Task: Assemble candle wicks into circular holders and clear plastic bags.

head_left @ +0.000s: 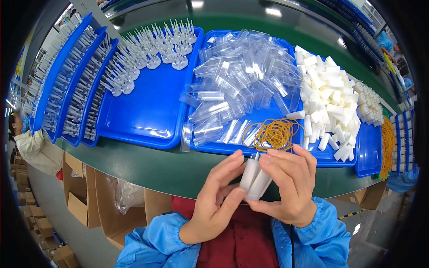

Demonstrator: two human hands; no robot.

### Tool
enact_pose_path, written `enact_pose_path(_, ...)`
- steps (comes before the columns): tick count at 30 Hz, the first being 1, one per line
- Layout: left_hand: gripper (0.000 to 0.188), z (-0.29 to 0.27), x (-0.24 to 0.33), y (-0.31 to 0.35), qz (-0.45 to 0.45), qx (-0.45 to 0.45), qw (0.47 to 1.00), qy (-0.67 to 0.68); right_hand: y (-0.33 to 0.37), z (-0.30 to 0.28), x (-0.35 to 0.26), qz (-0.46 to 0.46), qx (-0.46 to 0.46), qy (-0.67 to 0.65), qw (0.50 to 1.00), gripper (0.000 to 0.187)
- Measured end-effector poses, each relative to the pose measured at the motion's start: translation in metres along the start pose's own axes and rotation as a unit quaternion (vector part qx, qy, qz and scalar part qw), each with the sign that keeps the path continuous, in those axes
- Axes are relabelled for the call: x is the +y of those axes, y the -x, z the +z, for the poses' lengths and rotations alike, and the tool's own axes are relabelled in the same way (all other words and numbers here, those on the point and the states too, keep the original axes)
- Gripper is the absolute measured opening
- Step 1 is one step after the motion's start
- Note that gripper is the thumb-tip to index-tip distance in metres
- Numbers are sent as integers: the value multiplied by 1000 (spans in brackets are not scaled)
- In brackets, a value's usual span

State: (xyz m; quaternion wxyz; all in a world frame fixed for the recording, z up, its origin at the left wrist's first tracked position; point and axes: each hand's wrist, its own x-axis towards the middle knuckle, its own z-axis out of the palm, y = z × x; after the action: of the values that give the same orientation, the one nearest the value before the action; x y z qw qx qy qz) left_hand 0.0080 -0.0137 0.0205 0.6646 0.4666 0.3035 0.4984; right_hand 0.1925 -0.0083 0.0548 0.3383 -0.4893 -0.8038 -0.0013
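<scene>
Between my two hands is a part with white foam pieces (pixel 250 175) standing side by side, thin prongs poking out at its top. My left hand (pixel 212 203) grips it from the left, thumb on the lower foam. From the other side my right hand (pixel 286 185) closes round it, fingers curled over the top; its base is partly hidden. Just beyond my fingertips lies a heap of tan rubber bands (pixel 273 134), at the front of a blue tray of transparent plastic sleeves (pixel 237 80). To the right, white foam pieces (pixel 330 85) are piled high.
Pronged white parts (pixel 178 60) stand at the back of a blue tray (pixel 145 116). Filled blue trays (pixel 73 85) rise at far left. More rubber bands (pixel 387 147) hang at far right. Cardboard boxes (pixel 114 210) stand below the green table edge (pixel 134 167). Another person (pixel 33 149) is at left.
</scene>
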Motion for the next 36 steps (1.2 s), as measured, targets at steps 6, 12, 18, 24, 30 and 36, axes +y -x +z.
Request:
enact_pose_path(6,30,-11,4,-9,-86,-90,991,53,12,9,14,-43,23,-68,997,65)
enact_pose_path(12,25,-15,-6,-7,-69,-36,996,46,-7,5,20,-18,-14,-122,992,61)
enact_pose_path(18,27,-15,-13,-5,-91,-4,994,65,-62,4,89,7,-35,205,978,31)
enact_pose_path(24,30,-17,-10,-8,-45,-8,998,33,-72,20,96,27,-138,292,946,30)
enact_pose_path(30,29,-18,-6,-10,-33,12,999,-13,-76,-16,62,92,-107,73,987,38)
enact_pose_path(36,30,-12,-3,-11,-17,24,998,-53,-44,-17,38,251,-21,-422,871,33)
